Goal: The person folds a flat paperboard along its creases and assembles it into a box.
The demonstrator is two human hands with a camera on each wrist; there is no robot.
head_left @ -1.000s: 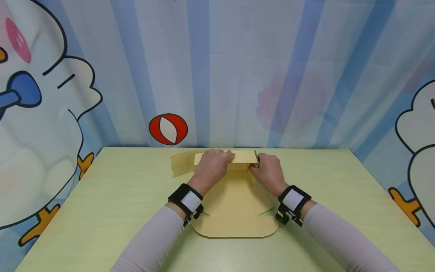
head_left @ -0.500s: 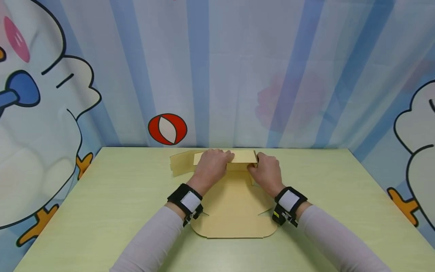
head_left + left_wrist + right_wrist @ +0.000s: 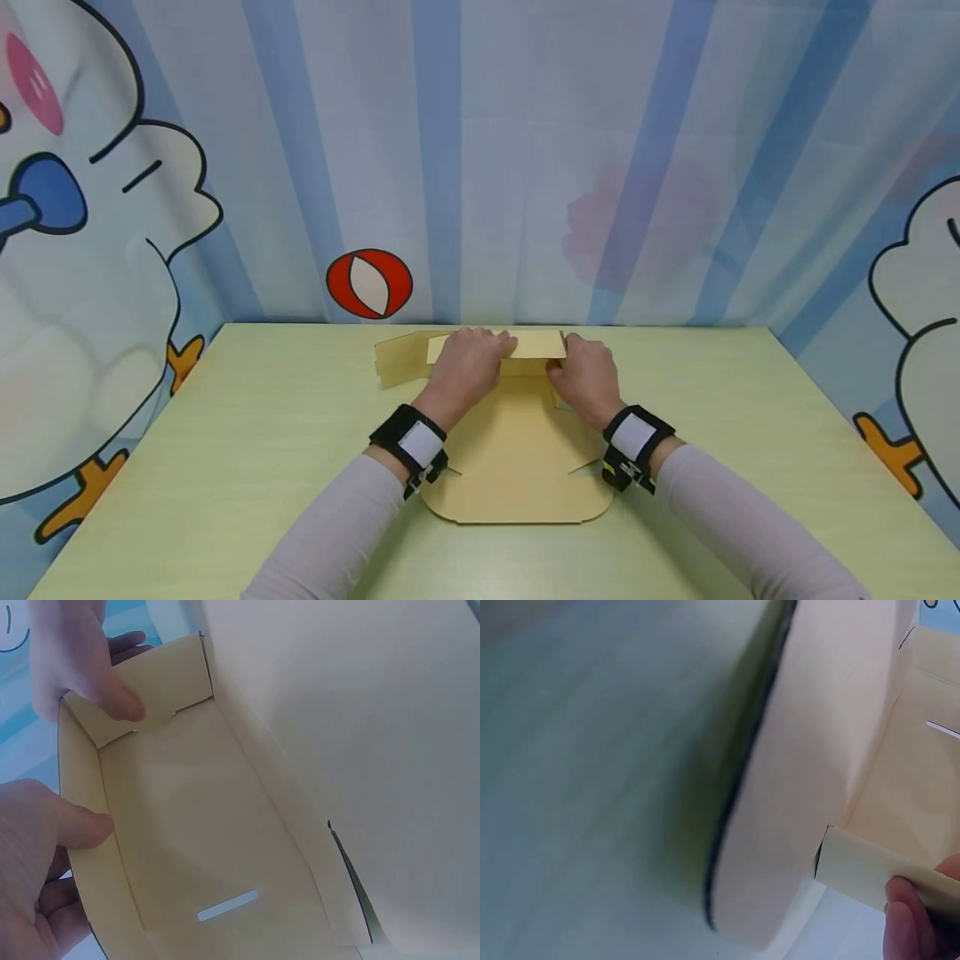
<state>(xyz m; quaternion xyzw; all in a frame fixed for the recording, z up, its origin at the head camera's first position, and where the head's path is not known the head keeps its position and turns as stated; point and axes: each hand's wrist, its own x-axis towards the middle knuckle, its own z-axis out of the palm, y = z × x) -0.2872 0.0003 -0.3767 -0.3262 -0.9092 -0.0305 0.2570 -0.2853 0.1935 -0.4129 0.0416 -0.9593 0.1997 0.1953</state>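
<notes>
A partly folded tan cardboard box (image 3: 517, 442) lies at the middle of the table, its rounded lid flap (image 3: 517, 502) towards me. With thumb inside and fingers outside, my left hand (image 3: 468, 367) grips the raised far wall (image 3: 82, 862). My right hand (image 3: 588, 379) pinches the right end wall (image 3: 859, 866), at the corner where it meets the far wall. In the left wrist view this end wall stands upright, and a narrow slot (image 3: 229, 906) shows in the box floor. A left side flap (image 3: 405, 358) sticks out unheld, angled outward.
The pale green table (image 3: 247, 442) extends around the box. Close behind its far edge hangs a striped blue curtain (image 3: 495, 167) printed with cartoon figures and a red-and-white ball (image 3: 370, 283).
My right hand and wrist have shifted slightly left, closing in on the corner of the box. The left hand keeps its grip on the far wall.
</notes>
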